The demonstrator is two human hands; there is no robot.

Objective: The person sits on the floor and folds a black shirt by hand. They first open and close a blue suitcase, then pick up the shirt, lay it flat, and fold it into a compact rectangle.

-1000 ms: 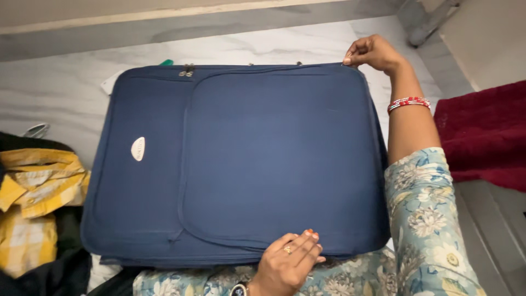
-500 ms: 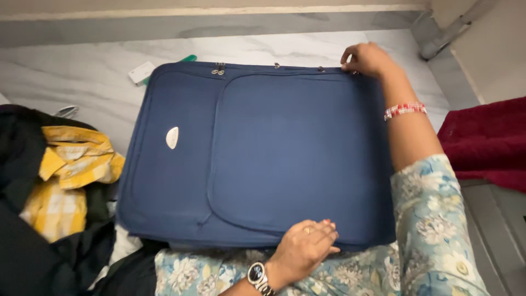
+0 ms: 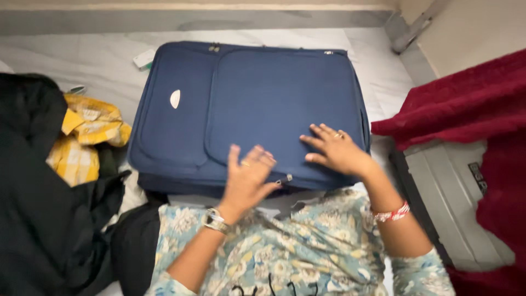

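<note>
Both hands, left [image 3: 249, 178] and right [image 3: 335, 149], press flat and spread on the suitcase's [image 3: 246, 104] near edge, holding nothing; a finger could catch in the zipper [image 3: 284, 179].

— What is the suitcase [image 3: 257, 104] made of?
— Woven blue cloth, matt, with stitched seams. The small oval badge [image 3: 175, 98] on it looks like pale, faintly shiny plastic or metal; I cannot tell which. The zip pull [image 3: 284, 179] by the left hand [image 3: 247, 176] glints like metal.
— And the floor [image 3: 82, 60]?
— Smooth pale stone, marble-like, with a dull sheen.
— On the wrists?
— A shiny metal watch [image 3: 215, 221] on the left; a red and white beaded bracelet [image 3: 391, 212] below the right hand [image 3: 335, 149].
— The cloths around?
— A soft printed floral garment [image 3: 307, 246], thin and matt. A black cloth [image 3: 38, 208], matt. A yellow checked cloth [image 3: 82, 142], crumpled. A red blanket [image 3: 466, 109], fuzzy and thick.
</note>
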